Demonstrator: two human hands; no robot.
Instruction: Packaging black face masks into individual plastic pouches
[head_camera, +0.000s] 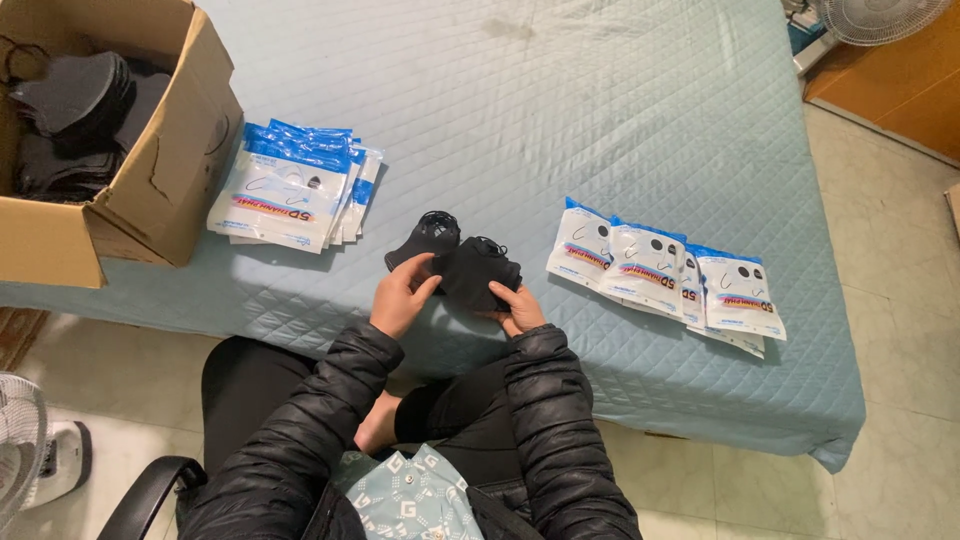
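A black face mask (480, 272) lies at the near edge of the light blue quilted bed, gripped from both sides. My left hand (402, 294) pinches its left edge; my right hand (516, 305) holds its lower right corner. A second black mask (428, 237) lies on the quilt just behind, touching the first. Left of my hands is a stack of flat white and blue packets (290, 190). To the right, several filled white and blue packets (668, 270) lie in an overlapping row.
An open cardboard box (165, 165) with several black masks (70, 120) stands at the bed's left corner. The blue quilt (560, 110) stretches far back. One white fan (25, 455) stands on the floor at lower left, another fan (880, 18) at top right.
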